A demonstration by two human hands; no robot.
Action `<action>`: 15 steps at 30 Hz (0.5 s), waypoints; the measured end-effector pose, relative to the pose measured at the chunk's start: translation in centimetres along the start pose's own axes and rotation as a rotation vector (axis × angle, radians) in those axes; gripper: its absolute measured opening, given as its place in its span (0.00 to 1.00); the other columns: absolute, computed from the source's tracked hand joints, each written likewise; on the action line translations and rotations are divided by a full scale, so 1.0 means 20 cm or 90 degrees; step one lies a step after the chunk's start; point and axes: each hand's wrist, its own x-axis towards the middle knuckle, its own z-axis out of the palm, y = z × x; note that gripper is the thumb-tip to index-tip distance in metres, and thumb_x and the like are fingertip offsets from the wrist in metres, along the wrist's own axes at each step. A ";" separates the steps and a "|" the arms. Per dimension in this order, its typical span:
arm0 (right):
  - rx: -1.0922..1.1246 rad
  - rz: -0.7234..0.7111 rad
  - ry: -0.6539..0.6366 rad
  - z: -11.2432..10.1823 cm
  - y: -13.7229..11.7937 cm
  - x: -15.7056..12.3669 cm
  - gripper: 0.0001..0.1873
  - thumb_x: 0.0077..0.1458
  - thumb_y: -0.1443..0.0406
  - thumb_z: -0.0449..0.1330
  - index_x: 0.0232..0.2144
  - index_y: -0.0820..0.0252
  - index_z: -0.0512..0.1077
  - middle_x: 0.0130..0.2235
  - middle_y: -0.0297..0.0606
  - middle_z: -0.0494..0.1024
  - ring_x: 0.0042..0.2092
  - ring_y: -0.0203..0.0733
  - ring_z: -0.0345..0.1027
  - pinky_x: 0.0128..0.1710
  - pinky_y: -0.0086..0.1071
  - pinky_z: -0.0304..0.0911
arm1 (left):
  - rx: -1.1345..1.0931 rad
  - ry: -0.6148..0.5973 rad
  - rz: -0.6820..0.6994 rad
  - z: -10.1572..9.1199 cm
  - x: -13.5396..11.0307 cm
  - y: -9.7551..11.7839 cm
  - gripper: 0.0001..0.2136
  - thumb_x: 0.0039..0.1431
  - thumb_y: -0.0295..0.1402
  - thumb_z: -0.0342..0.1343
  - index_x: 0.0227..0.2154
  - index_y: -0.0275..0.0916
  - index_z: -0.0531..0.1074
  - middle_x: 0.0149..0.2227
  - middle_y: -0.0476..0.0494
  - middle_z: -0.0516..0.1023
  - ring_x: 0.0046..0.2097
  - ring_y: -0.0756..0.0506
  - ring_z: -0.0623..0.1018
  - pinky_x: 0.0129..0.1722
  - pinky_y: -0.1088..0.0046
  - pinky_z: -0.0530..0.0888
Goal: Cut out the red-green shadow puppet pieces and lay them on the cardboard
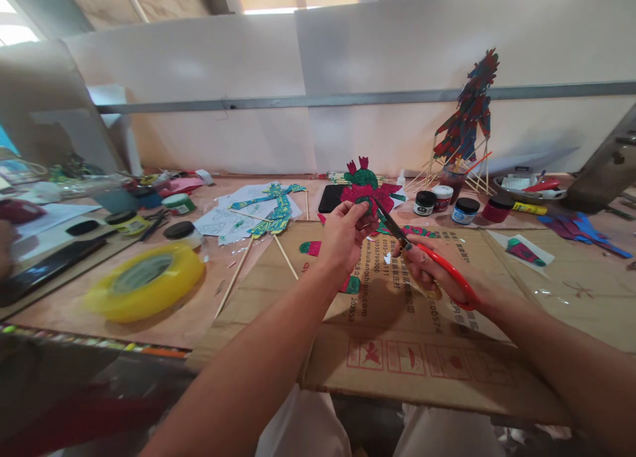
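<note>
Above the cardboard sheet (397, 371), my left hand (348, 225) is closed, pinching a magenta-and-green painted paper cutout (365, 177) between thumb and fingers. My right hand (427, 268) grips red-handled scissors (450, 271). Their dark blades point up and left and meet the paper close to my left fingertips; whether they are apart there I cannot tell. Matching painted pieces lie around: a small pink-and-green one (311, 248) left of my left wrist, a green-ended one (352, 285) under the forearm, and a patterned strip (420, 232) behind the scissors.
A yellow tape roll (181, 278) lies at left, near a blue-and-yellow paper puppet (275, 212) on sticks. Paint jars (466, 210) line the back right, with a red-and-blue puppet (464, 119) standing behind. Another cut piece (524, 250) rests on white paper at right. A black phone (330, 199) lies behind my left hand.
</note>
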 end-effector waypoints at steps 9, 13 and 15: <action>0.074 0.034 -0.014 0.01 -0.01 -0.01 0.30 0.56 0.34 0.63 0.31 0.50 0.66 0.22 0.28 0.64 0.20 0.35 0.54 0.17 0.31 0.53 | 0.000 0.013 -0.005 0.00 0.00 0.01 0.18 0.47 0.27 0.75 0.26 0.40 0.66 0.29 0.53 0.77 0.29 0.52 0.78 0.37 0.73 0.76; 0.056 0.026 -0.022 0.01 0.02 0.00 0.31 0.58 0.33 0.61 0.30 0.51 0.66 0.23 0.29 0.65 0.21 0.36 0.56 0.19 0.32 0.55 | 0.002 0.014 -0.008 0.00 0.00 0.01 0.18 0.47 0.27 0.74 0.26 0.40 0.66 0.29 0.53 0.78 0.29 0.51 0.78 0.37 0.72 0.76; 0.061 0.029 -0.021 0.00 0.03 0.00 0.31 0.58 0.33 0.60 0.31 0.51 0.66 0.24 0.30 0.66 0.22 0.35 0.56 0.19 0.31 0.55 | 0.002 0.017 -0.008 0.00 0.00 0.00 0.18 0.47 0.27 0.74 0.26 0.40 0.66 0.29 0.53 0.78 0.29 0.51 0.78 0.36 0.72 0.76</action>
